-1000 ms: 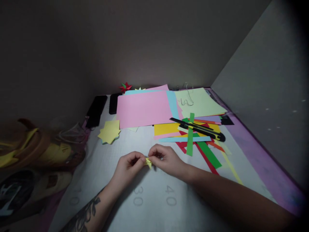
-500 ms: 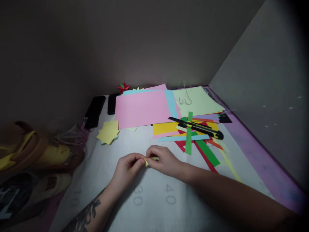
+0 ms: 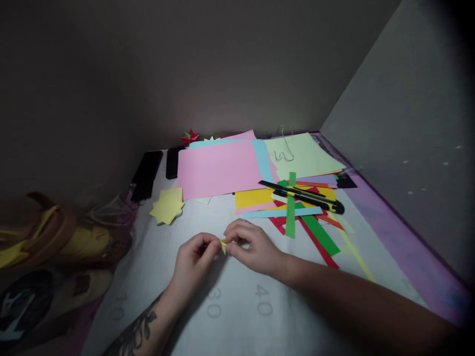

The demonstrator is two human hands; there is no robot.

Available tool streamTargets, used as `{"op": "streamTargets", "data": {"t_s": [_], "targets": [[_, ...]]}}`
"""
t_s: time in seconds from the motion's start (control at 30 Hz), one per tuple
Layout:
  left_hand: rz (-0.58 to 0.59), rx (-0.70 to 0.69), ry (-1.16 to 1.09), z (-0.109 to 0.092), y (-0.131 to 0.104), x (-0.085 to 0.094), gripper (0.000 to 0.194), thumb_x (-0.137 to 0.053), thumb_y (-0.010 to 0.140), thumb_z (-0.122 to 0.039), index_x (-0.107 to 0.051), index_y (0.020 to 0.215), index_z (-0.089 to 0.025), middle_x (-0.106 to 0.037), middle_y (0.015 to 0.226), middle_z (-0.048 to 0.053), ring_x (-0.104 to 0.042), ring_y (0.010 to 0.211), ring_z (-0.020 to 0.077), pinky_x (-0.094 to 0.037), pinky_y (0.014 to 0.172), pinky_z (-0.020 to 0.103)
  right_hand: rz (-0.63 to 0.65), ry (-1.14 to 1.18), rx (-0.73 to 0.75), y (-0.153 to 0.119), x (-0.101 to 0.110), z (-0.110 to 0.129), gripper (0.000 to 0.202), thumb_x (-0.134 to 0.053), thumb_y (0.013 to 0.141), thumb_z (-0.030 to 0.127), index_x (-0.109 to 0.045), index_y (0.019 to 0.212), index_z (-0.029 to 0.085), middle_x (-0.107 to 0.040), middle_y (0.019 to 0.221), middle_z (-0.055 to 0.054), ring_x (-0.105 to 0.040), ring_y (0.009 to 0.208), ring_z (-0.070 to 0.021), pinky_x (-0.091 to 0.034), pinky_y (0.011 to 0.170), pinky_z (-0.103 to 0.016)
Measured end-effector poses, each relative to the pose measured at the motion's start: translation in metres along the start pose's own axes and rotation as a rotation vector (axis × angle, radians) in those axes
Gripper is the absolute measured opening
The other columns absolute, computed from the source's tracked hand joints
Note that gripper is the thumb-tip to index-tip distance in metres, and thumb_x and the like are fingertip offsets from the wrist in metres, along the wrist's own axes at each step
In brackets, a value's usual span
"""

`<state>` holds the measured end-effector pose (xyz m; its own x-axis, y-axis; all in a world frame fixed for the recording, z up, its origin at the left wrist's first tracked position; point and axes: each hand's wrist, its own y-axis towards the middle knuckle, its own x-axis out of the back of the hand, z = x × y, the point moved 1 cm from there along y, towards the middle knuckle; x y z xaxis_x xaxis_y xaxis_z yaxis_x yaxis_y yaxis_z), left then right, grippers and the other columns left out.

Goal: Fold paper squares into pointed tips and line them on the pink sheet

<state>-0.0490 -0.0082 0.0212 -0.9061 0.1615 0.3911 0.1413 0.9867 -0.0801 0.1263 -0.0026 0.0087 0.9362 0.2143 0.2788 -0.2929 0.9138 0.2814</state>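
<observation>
Paper, one small folded yellow piece (image 3: 223,246), sits over the white-covered counter (image 3: 148,262), pinched by both left hand (image 3: 196,253) and right hand (image 3: 254,247); beyond them I count one spiky red-and-green paper star (image 3: 190,137) and one light-blue paper strip (image 3: 267,213).

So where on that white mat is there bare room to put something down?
Between the left forearm and right forearm, around the printed 30 and 40; also between the yellow paper stack, pink sheet and left hand. It's crowded on the right, where a cutter lies among paper strips.
</observation>
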Motion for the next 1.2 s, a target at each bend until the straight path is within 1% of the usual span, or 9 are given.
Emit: {"op": "streamTargets", "data": {"t_s": [0.2,0.33,0.47,0.63,0.8,0.93,1.03,1.1,1.2], "targets": [[-0.041,-0.066,0.1,-0.005,-0.004,-0.004,0.015,-0.057,0.082,-0.026,-0.064,0.072,-0.017,-0.064,0.066,-0.001,-0.056,0.06,0.0121,-0.043,0.056,0.021,-0.07,-0.035,-0.049,0.0,-0.006,0.003,0.014,-0.055,0.079,0.01,-0.056,0.07,0.02,-0.06,0.078,-0.001,-0.058,0.075,-0.0138,-0.044,0.063,-0.025],[-0.044,-0.069,0.103,-0.005,-0.006,-0.004,0.016,-0.056,0.082,-0.025,-0.062,0.07,-0.017,-0.062,0.065,-0.001,-0.055,0.059,0.0119,-0.042,0.055,0.021,-0.076,-0.038,-0.139,-0.001,-0.008,0.003,0.013,-0.055,0.077,0.012,-0.055,0.067,0.02,-0.061,0.074,0.001,-0.058,0.071,-0.0136,-0.045,0.064,-0.026],[-0.032,-0.068,0.111,-0.002,-0.006,-0.005,0.016,-0.054,0.083,-0.026,-0.06,0.071,-0.017,-0.062,0.065,-0.001,-0.055,0.059,0.0119,-0.042,0.055,0.021,-0.082,0.011,-0.262,-0.001,-0.011,0.002,0.009,-0.057,0.075,0.013,-0.055,0.07,0.021,-0.062,0.072,0.003,-0.058,0.067,-0.0126,-0.044,0.061,-0.024],[-0.034,-0.094,0.147,0.001,-0.005,-0.007,0.014,-0.056,0.083,-0.026,-0.06,0.072,-0.017,-0.062,0.067,-0.001,-0.054,0.06,0.0117,-0.042,0.056,0.021,-0.07,0.035,-0.261,-0.001,-0.013,0.001,0.008,-0.055,0.075,0.013,-0.054,0.073,0.021,-0.058,0.069,0.004,-0.055,0.064,-0.0114,-0.042,0.059,-0.023],[0.003,-0.001,-0.104,0.002,-0.003,-0.014,0.007,-0.062,0.077,-0.022,-0.058,0.082,-0.018,-0.061,0.073,-0.001,-0.056,0.065,0.0118,-0.044,0.06,0.021,-0.126,0.081,-0.297,-0.001,-0.014,-0.002,0.009,-0.056,0.074,0.014,-0.051,0.075,0.021,-0.056,0.071,0.004,-0.054,0.066,-0.0118,-0.043,0.061,-0.023],[0.023,0.069,-0.347,0.005,-0.001,-0.019,0.027,-0.066,0.069,-0.015,-0.054,0.092,-0.019,-0.06,0.078,-0.002,-0.058,0.069,0.0116,-0.046,0.062,0.021,-0.169,0.193,-0.302,0.002,-0.014,-0.006,0.011,-0.053,0.074,0.012,-0.049,0.076,0.022,-0.053,0.07,0.005,-0.053,0.065,-0.0117,-0.043,0.06,-0.023],[0.079,0.096,-0.426,0.006,0.001,-0.018,0.04,-0.071,0.063,-0.014,-0.053,0.098,-0.019,-0.061,0.087,0.001,-0.059,0.075,0.0133,-0.047,0.066,0.023,-0.182,0.227,-0.3,0.003,-0.014,-0.008,0.01,-0.053,0.075,0.014,-0.047,0.077,0.022,-0.051,0.071,0.005,-0.052,0.064,-0.0114,-0.042,0.058,-0.023],[0.125,0.097,-0.382,0.004,0.001,-0.015,0.035,-0.073,0.064,-0.02,-0.055,0.094,-0.018,-0.061,0.085,0.001,-0.058,0.074,0.0137,-0.046,0.066,0.023,-0.161,0.181,-0.301,0.002,-0.014,-0.007,0.01,-0.053,0.075,0.014,-0.047,0.077,0.022,-0.051,0.07,0.005,-0.052,0.063,-0.0112,-0.042,0.059,-0.023],[0.14,0.1,-0.208,0.001,0.0,-0.01,0.016,-0.063,0.078,-0.031,-0.058,0.077,-0.015,-0.058,0.069,0.0,-0.052,0.064,0.0122,-0.041,0.06,0.022,-0.078,0.074,-0.301,-0.001,-0.016,-0.005,0.009,-0.054,0.077,0.015,-0.048,0.077,0.022,-0.054,0.07,0.005,-0.052,0.063,-0.0115,-0.042,0.059,-0.023]]}}
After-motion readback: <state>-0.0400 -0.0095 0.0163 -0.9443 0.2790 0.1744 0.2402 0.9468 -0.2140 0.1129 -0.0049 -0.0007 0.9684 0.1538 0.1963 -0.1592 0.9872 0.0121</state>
